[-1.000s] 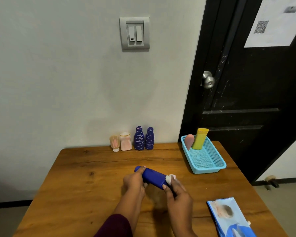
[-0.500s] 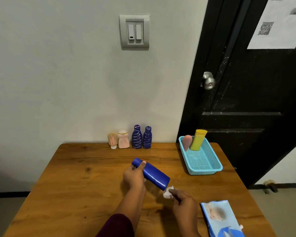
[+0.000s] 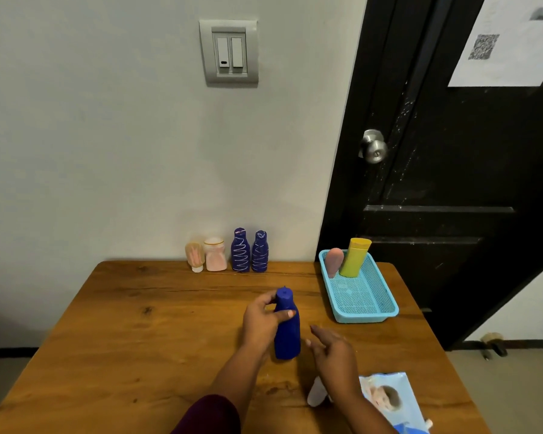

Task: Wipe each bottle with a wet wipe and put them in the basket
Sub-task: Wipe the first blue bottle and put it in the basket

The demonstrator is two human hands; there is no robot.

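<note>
My left hand [image 3: 261,321] grips a plain dark blue bottle [image 3: 287,333] upright at the middle of the wooden table [image 3: 132,339]. My right hand [image 3: 333,352] hovers just right of the bottle with fingers spread and nothing in it. A crumpled white wet wipe [image 3: 316,393] lies on the table under my right wrist. The light blue basket [image 3: 386,305] at the right holds a pink bottle [image 3: 334,261] and a yellow bottle [image 3: 355,256] leaning at its far end. Two blue patterned bottles [image 3: 240,250] [image 3: 260,252] and two pale bottles [image 3: 215,254] [image 3: 195,255] stand by the wall.
A wet wipe packet [image 3: 392,402] lies at the table's near right corner. A black door with a metal knob [image 3: 373,148] stands behind the basket. The wall carries a light switch [image 3: 229,53].
The blue bottle went from lying tilted between both hands to standing upright in my left hand. My right hand let go of the wipe, which now lies on the table.
</note>
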